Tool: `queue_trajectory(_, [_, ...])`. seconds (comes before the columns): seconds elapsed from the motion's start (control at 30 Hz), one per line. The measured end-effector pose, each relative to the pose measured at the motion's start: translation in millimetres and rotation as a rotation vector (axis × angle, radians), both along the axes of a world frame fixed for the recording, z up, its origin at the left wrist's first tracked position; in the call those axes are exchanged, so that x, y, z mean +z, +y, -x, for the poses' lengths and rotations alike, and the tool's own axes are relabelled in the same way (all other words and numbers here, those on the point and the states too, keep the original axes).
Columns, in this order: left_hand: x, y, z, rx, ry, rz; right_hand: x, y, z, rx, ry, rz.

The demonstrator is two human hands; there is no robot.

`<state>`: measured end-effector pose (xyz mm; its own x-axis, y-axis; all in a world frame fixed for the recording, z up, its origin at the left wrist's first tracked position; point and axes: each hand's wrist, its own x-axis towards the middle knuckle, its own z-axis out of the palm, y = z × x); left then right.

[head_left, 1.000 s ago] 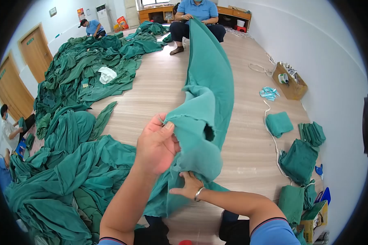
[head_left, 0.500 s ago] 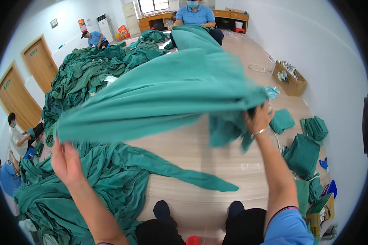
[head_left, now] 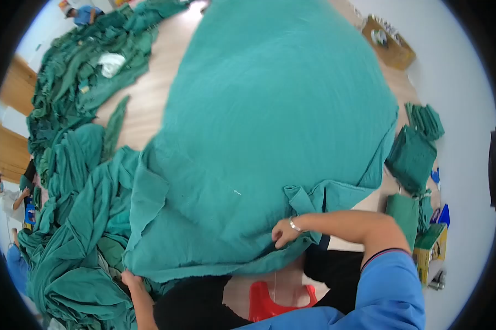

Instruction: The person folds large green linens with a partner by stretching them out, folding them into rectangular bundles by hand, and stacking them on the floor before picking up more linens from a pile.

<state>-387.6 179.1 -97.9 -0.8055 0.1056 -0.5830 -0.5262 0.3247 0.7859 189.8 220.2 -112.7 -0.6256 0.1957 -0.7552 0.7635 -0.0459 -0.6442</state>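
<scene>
A large green cloth sheet [head_left: 270, 132] spreads out in front of me, from my lap to the top of the view. At its near left corner, my left hand [head_left: 131, 279] pinches the edge, the fingers partly hidden. My right hand [head_left: 286, 232], with a bracelet at the wrist, is closed on the cloth near its front edge, right of centre. Folded-over fabric bunches just beyond that hand. A small white mark shows on the sheet's surface. The far end of the sheet lies outside the view.
Heaped green cloths [head_left: 77, 231] lie at my left, with a bigger pile [head_left: 88, 71] farther off. Folded green bundles [head_left: 410, 159] and a cardboard box [head_left: 388, 43] line the right wall. A red stool [head_left: 273, 302] is under me. Other people sit at the left.
The sheet, raised and bunched before, is now spread wide and lower. Both hands have come down toward my lap, the right one inward to the left. The view has tilted down.
</scene>
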Motion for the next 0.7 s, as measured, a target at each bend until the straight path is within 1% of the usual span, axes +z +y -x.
queue_trajectory(0.03, [-19,-6,17,-0.013,0.009,0.058,-17,-14,-9,-0.142,0.134,-0.026])
queue_trajectory(0.07, [-51,-13,43,-0.266,0.255,0.190,-26,-19,-24,-0.474,0.139,0.100])
queue_trajectory(0.1, [-73,-21,56,-0.527,0.485,0.307,-16,-13,-40,-0.674,0.113,-0.027])
queue_trajectory(0.13, [-75,-18,45,-0.664,0.554,0.452,-24,-13,-62,-0.976,0.049,-0.106])
queue_trajectory(0.17, [-76,-11,35,-0.805,0.623,0.606,-33,-11,-85,-0.954,-0.216,-0.316])
queue_trajectory(0.2, [-68,-8,21,-1.004,0.783,0.746,-27,-7,-105,-0.735,-0.423,-0.449])
queue_trajectory(0.23, [-59,-2,7,-1.208,0.944,0.872,-38,-10,-128,-0.805,-0.336,-0.310])
queue_trajectory(0.27, [-56,2,-3,-1.187,1.089,0.816,-49,-15,-142,-0.875,-0.247,-0.186])
queue_trajectory(0.3, [-54,9,-15,-1.157,1.231,0.747,-51,-20,-136,-0.872,-0.245,-0.167])
queue_trajectory(0.37, [-11,48,-65,-1.182,1.564,0.596,-40,-15,-114,-0.733,-0.165,-0.409])
queue_trajectory(0.4, [-5,66,-77,-1.217,1.644,0.383,-36,-10,-99,-0.720,-0.189,-0.352])
queue_trajectory(0.43, [8,85,-102,-1.330,1.514,0.159,-41,-9,-90,-0.695,-0.159,-0.361])
queue_trajectory(0.47, [11,102,-131,-1.376,1.374,0.091,-49,-9,-82,-0.615,-0.202,-0.414])
queue_trajectory(0.5, [10,118,-156,-1.502,1.411,-0.042,-56,-4,-72,-0.528,-0.232,-0.475])
queue_trajectory(0.53, [21,132,-186,-1.639,1.406,-0.042,-62,0,-70,-0.494,-0.193,-0.386])
queue_trajectory(0.57, [8,142,-196,-1.751,1.400,-0.032,-66,3,-68,-0.461,-0.165,-0.296])
queue_trajectory(0.6, [3,147,-212,-1.810,1.329,0.210,-60,6,-63,-0.380,-0.184,-0.301])
queue_trajectory(0.67, [-15,154,-223,-1.829,1.396,0.481,-25,16,-53,-0.216,-0.249,-0.303])
queue_trajectory(0.7, [-25,159,-213,-1.801,1.397,0.491,-7,19,-43,-0.132,-0.291,-0.298])
